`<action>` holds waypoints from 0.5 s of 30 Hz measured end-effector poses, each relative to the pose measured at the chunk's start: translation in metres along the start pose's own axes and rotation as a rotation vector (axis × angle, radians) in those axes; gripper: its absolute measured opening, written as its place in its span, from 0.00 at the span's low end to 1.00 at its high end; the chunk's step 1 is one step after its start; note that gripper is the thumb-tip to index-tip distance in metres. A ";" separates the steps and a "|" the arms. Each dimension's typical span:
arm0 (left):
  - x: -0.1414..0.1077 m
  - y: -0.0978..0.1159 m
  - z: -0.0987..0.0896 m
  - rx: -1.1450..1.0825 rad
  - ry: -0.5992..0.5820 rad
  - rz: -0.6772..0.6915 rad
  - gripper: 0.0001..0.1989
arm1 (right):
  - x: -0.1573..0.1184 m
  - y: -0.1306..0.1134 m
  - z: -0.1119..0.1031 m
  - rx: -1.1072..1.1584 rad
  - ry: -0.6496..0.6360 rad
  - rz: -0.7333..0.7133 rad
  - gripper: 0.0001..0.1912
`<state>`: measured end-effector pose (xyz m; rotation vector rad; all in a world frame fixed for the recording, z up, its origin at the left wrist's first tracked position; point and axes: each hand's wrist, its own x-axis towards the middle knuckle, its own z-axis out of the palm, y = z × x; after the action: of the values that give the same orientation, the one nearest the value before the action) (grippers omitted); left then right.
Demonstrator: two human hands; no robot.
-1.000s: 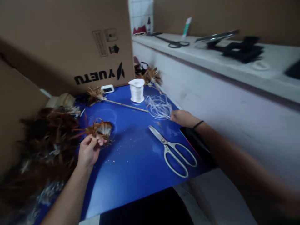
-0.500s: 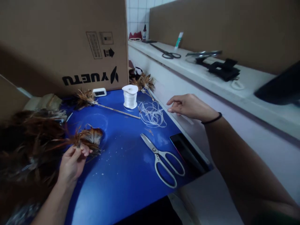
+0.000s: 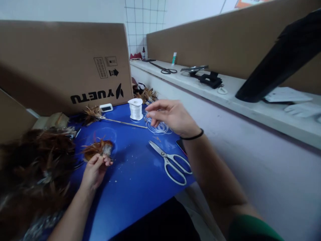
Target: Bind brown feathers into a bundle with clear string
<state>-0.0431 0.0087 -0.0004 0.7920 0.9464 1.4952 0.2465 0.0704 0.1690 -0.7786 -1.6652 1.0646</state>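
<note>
My left hand [image 3: 96, 167] pinches brown feathers, their quill ends at the fingertips. Just behind it a small bunch of brown and grey feathers [image 3: 106, 146] lies on the blue table; where the held ones end and the bunch begins is hard to tell. My right hand [image 3: 170, 115] hovers over a loose tangle of white string [image 3: 160, 129], thumb and bent fingers drawn together. Whatever it may grip is too fine or blurred to make out. Behind it stands a spool of white string [image 3: 136, 112]. Scissors [image 3: 164, 154] with silver handles lie nearer me.
A feather-tipped stick [image 3: 125, 123] lies across the back. A dark feather heap [image 3: 37, 164] fills the left side. A phone [image 3: 181, 145] is partly behind my right arm. A cardboard box [image 3: 62, 60] stands behind; a ledge [image 3: 230, 95] on the right holds black scissors [image 3: 168, 71].
My right hand has moved left, over the string tangle. My left hand has shifted right, close to the feather bunch. The view has tilted up and turned right.
</note>
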 end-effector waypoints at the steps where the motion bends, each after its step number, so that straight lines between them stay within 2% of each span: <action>1: 0.000 0.000 0.001 -0.015 -0.009 -0.002 0.13 | -0.003 0.006 0.015 0.049 -0.041 0.034 0.09; 6: -0.003 0.004 0.004 -0.046 -0.034 0.039 0.14 | -0.020 0.056 0.092 0.253 -0.268 0.283 0.06; 9: -0.003 0.003 0.004 0.008 -0.097 -0.017 0.13 | -0.028 0.083 0.124 0.246 -0.405 0.365 0.07; 12: 0.000 -0.001 0.002 0.116 -0.143 -0.122 0.12 | -0.023 0.095 0.129 0.018 -0.505 0.293 0.10; 14: 0.002 -0.002 0.002 0.151 -0.127 -0.138 0.11 | -0.008 0.098 0.117 -0.325 -0.450 0.162 0.10; 15: 0.002 -0.003 0.002 0.160 -0.110 -0.137 0.11 | 0.003 0.100 0.107 -0.535 -0.342 0.111 0.09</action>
<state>-0.0402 0.0114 -0.0020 0.8969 1.0256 1.2567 0.1454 0.0831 0.0634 -1.0834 -2.2697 0.8642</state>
